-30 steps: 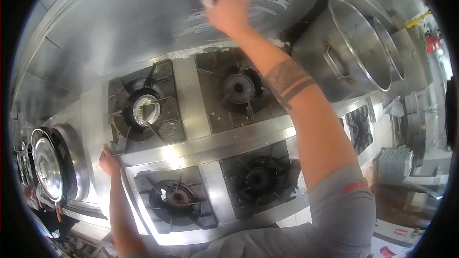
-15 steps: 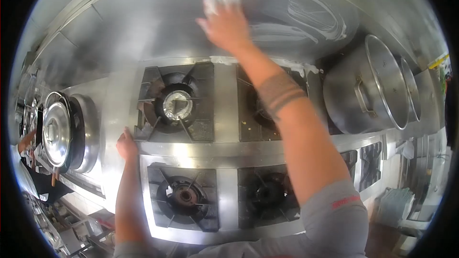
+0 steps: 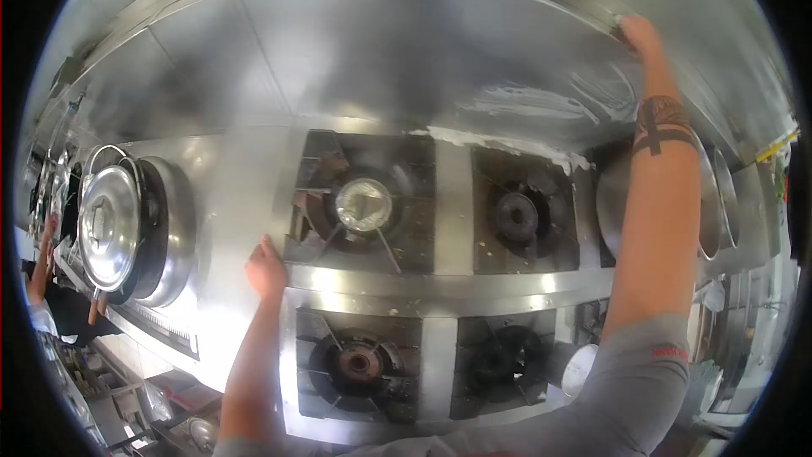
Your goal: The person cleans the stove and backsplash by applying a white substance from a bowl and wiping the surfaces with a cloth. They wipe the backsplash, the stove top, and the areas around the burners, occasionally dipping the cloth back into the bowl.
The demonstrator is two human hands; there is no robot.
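Note:
My right hand point(image 3: 640, 34) is up at the far right of the steel back panel point(image 3: 364, 59), closed, against its upper ledge. Only a small bit of the cloth point(image 3: 618, 22) shows at the fingers; the rest is hidden. White foam streaks point(image 3: 541, 101) lie on the panel left of my right arm. More foam point(image 3: 491, 145) runs along the panel's foot, behind the burners. My left hand point(image 3: 267, 271) is curled at the left edge of the stove point(image 3: 355, 281), one finger pointing up; its other fingers are partly hidden.
Stove grates surround a foil-covered burner point(image 3: 364, 205) and several bare ones. Large steel pots point(image 3: 613, 195) stand at the right, partly behind my arm. A lidded pan point(image 3: 110, 228) sits on the left counter. Another person's arm point(image 3: 41, 262) shows at the far left.
My right hand has swept from the panel's upper middle to its far right ledge, with the cloth. My left hand stays at the stove edge. The view has shifted.

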